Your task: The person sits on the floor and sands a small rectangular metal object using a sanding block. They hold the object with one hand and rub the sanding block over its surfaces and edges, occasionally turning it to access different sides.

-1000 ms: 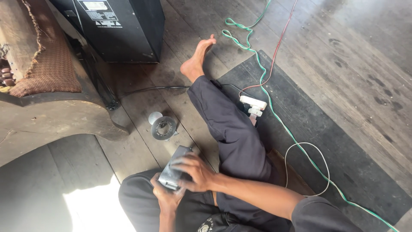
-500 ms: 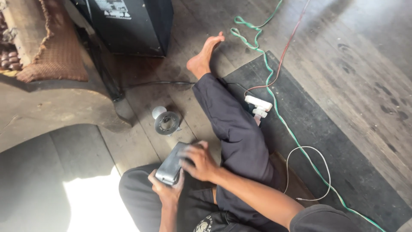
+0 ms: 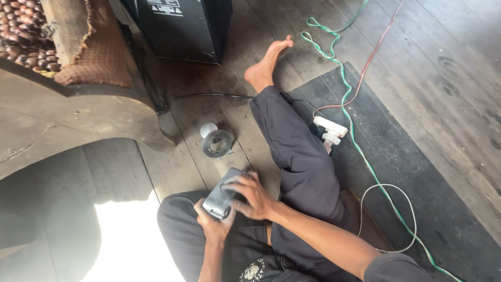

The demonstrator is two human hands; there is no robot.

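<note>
I sit on a wooden floor with my right leg stretched out. Both hands hold a grey, box-shaped metal part point(image 3: 223, 194) over my lap. My left hand point(image 3: 211, 223) cups it from below, while my right hand point(image 3: 251, 196) lies over its top right side with fingers curled on it. A round metal disc part point(image 3: 216, 142) lies on the planks just beyond the grey part, touched by neither hand.
A white power strip point(image 3: 330, 128) with plugs sits right of my knee on a dark mat point(image 3: 417, 156); green point(image 3: 342, 91), red and white point(image 3: 389, 214) cables run across it. A black speaker box point(image 3: 180, 26) stands ahead, a wooden bench point(image 3: 62, 112) with a brown mat at left.
The view has shifted so everything sits lower and further right in frame. Both hands stay on the grey part, which has tilted slightly in my grip.
</note>
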